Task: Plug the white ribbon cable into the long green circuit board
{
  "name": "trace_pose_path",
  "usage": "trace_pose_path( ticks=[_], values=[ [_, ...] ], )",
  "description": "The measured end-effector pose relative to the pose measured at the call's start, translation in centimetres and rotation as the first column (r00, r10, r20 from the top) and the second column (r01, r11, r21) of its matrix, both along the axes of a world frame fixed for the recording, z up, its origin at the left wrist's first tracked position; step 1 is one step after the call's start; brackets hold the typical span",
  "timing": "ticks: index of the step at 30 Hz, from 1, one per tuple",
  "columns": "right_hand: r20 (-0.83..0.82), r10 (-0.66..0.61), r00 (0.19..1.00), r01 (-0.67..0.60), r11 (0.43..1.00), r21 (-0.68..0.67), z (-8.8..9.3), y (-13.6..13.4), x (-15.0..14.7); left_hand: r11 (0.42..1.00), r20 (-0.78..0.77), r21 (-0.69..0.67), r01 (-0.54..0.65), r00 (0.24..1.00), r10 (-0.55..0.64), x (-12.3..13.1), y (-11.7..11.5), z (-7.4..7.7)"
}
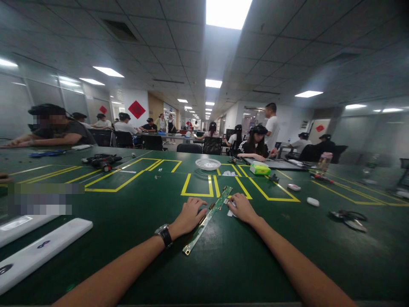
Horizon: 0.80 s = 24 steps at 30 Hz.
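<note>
A long, narrow green circuit board (209, 224) lies slantwise on the dark green table, its near end toward me. My left hand (191, 213) rests beside the board's left edge, fingers stretched out and apart, the fingertips close to the dark connectors. To the right of the board's far half is my right hand (242, 207), fingers loosely bent and apart, fingertips by the board's edge. A crumpled white scrap (230, 213) lies partly beneath the right fingers. Neither hand visibly grips anything.
A white round basket (208, 164) stands beyond the board. Yellow tape outlines mark the tabletop. Long white plastic pieces (47, 251) lie at left. A green tissue pack (260, 168), a white case (312, 201) and a dark cable bundle (349, 218) are to the right. Other people sit farther off.
</note>
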State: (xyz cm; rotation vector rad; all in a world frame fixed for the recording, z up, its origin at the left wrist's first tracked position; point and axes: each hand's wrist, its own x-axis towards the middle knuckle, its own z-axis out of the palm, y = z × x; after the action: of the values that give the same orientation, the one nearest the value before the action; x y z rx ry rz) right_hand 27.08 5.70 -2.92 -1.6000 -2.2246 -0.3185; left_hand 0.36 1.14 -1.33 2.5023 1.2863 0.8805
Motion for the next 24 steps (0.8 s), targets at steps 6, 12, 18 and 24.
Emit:
trace_pose_path(
  ticks=[6, 12, 18, 24],
  values=[
    [-0.013, -0.078, 0.997, 0.078, 0.997, 0.006, 0.05, 0.02, -0.08, 1.000, 0.015, 0.024, 0.010, 1.000, -0.010, -0.01, 0.02, -0.01],
    [-0.011, -0.066, 0.998, 0.066, 0.998, -0.004, 0.16, -0.06, -0.05, 0.999, 0.069, 0.050, 0.017, 0.997, -0.021, -0.02, -0.06, 0.21],
    [-0.011, -0.054, 0.998, 0.054, 0.998, -0.019, 0.23, -0.09, 0.00, 0.999, 0.080, 0.050, 0.011, 0.997, -0.015, 0.01, -0.22, 0.39],
    [-0.024, -0.115, 0.993, 0.115, 0.993, -0.020, 0.18, 0.02, 0.08, 0.999, 0.067, 0.043, 0.025, 0.997, -0.028, -0.05, -0.21, 0.32]
  ],
)
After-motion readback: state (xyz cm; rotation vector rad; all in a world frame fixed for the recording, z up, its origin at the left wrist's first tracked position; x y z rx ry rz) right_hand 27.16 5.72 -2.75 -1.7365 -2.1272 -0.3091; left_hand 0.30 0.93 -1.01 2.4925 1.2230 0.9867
